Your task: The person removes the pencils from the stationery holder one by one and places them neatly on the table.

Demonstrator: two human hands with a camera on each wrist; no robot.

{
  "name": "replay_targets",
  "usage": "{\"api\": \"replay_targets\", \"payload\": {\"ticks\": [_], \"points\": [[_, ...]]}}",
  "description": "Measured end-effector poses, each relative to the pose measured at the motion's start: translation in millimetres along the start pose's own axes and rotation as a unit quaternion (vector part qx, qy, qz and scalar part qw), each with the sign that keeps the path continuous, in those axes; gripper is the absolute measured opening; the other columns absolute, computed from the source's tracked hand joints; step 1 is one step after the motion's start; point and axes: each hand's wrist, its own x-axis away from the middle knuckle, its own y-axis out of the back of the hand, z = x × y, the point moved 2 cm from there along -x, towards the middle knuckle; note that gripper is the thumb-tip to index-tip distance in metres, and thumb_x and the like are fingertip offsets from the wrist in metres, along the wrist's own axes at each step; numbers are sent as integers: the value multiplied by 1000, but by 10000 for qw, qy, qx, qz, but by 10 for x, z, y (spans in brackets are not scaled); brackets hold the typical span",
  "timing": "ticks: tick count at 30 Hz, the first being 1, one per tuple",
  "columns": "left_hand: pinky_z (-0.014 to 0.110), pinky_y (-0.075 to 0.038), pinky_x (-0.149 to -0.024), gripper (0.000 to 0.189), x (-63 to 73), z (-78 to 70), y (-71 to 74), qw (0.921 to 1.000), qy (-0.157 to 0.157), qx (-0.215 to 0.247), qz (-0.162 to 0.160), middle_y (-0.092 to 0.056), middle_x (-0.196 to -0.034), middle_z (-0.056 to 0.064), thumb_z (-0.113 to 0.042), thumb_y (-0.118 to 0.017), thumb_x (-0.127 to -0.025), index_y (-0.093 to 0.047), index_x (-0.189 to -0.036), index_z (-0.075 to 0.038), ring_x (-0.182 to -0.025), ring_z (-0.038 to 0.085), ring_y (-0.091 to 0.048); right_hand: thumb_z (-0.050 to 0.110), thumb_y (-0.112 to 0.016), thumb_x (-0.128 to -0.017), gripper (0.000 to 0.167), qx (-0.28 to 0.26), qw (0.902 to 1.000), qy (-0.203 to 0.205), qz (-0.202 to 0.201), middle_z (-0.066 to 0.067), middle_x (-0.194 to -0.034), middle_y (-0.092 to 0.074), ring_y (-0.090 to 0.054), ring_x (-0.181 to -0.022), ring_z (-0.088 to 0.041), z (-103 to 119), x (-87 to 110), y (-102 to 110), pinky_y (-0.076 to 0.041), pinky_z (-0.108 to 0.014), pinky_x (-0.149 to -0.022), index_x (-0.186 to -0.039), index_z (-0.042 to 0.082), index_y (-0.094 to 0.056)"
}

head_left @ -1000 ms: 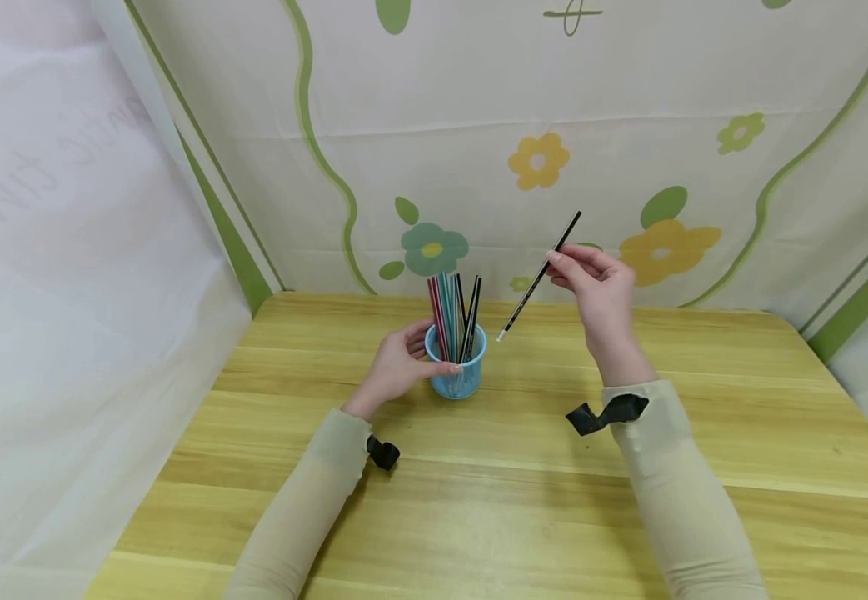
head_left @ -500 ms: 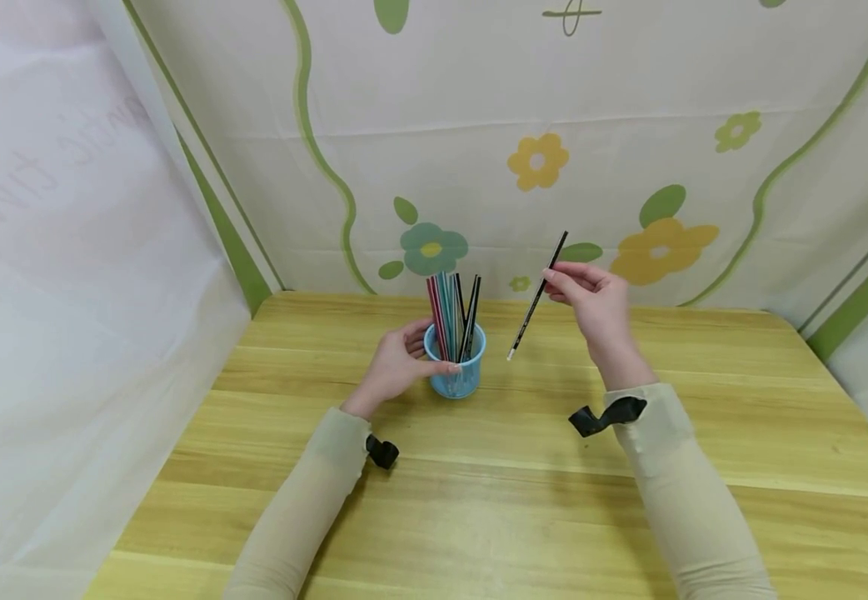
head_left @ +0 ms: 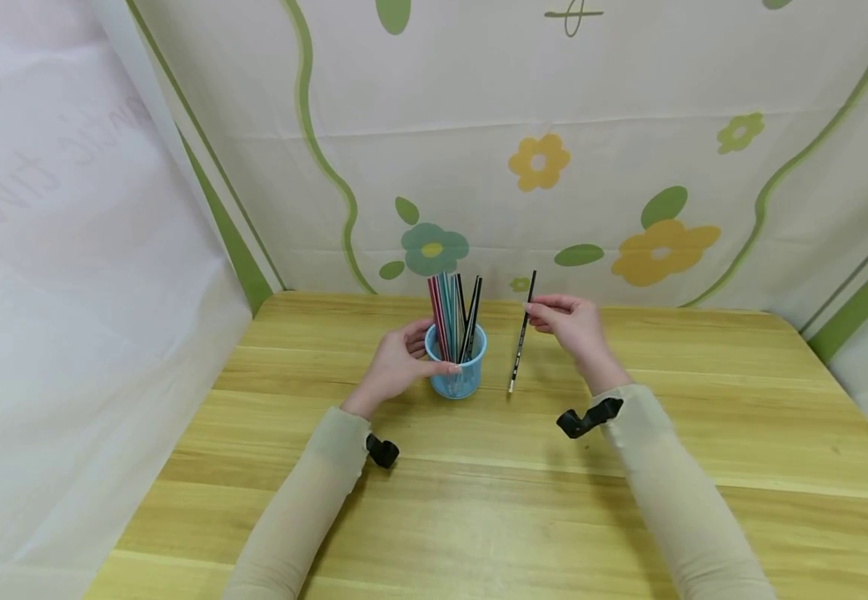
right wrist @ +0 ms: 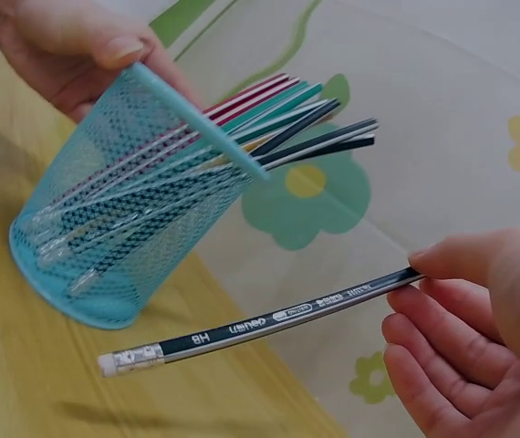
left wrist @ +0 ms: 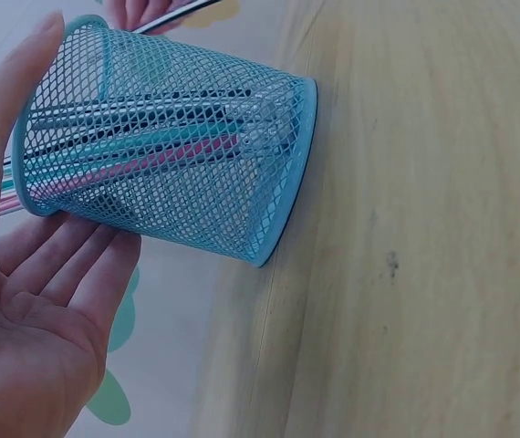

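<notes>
A light-blue mesh pencil cup (head_left: 456, 385) stands upright on the table, holding several red, teal and black pencils (right wrist: 287, 119) with their white-tipped eraser ends at the bottom. My left hand (head_left: 395, 364) steadies it from the left, thumb at the front of the rim and fingers round the far side. Just right of the cup, my right hand (head_left: 575, 329) pinches a black-and-silver HB pencil (right wrist: 242, 327) near its upper end between thumb and index finger. That pencil hangs nearly upright in the head view, its white eraser (right wrist: 108, 364) pointing down, apart from the cup.
The wooden table (head_left: 464, 517) reaches back to a pale cloth backdrop (head_left: 434, 92) printed with flowers and leaves. Another white cloth (head_left: 67, 333) hangs along the left side. Black straps (head_left: 588, 418) sit on both wrists.
My right hand has come down and slightly left with the pencil, which has turned from slanted to nearly upright. The left hand and the cup have stayed in place.
</notes>
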Motion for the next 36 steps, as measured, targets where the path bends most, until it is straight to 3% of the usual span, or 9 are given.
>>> {"api": "replay_targets", "payload": {"ticks": [6, 9, 13, 18, 25, 36], "points": [[41, -46, -108, 83, 5, -29, -9, 10000, 89, 15, -26, -61, -137, 11, -17, -94, -76, -52, -147, -6, -125, 27, -58, 23, -77, -95, 41, 215, 9989, -344, 247, -16, -111, -72, -70, -102, -34, -126, -44, -93, -54, -50, -97, -125, -4, -69], [42, -46, -108, 84, -14, -5, -11, 9999, 146, -26, -33, -61, -138, 12, -15, -93, -76, -50, -148, -5, -125, 28, -58, 23, -77, -95, 39, 290, 9979, -437, 376, -14, -109, -73, -67, -107, -41, -184, -60, -135, -53, -52, -97, -123, -4, -69], [46, -44, -110, 84, 28, -128, -18, 9998, 201, -48, 30, -58, -140, 18, -10, -91, -78, -47, -149, 1, -128, 33, -56, 21, -77, -94, 37, 392, 9972, -468, 443, -15, -107, -74, -67, -105, -42, -256, -95, -181, -55, -50, -94, -121, -5, -70], [45, -45, -109, 82, 121, -345, -14, 9998, 162, -54, 75, -58, -139, 20, -9, -90, -79, -47, -148, 4, -127, 33, -57, 18, -76, -94, 37, 512, 9962, -516, 483, -14, -103, -74, -72, -93, -31, -357, -146, -238, -57, -48, -91, -122, -6, -70], [40, -46, -108, 82, 135, -360, -10, 9998, 159, -67, 95, -59, -139, 19, -8, -90, -79, -48, -148, 3, -127, 31, -57, 12, -76, -94, 35, 412, 9953, -703, 525, -17, -103, -74, -72, -79, -19, -481, -169, -301, -60, -41, -85, -122, -7, -70], [45, -45, -109, 82, 136, -356, -5, 9998, 150, -59, 95, -58, -139, 18, -10, -90, -79, -48, -148, 3, -127, 32, -57, 5, -71, -96, 33, 16, 9933, -1114, 312, -25, -111, -71, -71, -72, -15, -518, -117, -356, -62, -30, -71, -125, -11, -66]]}}
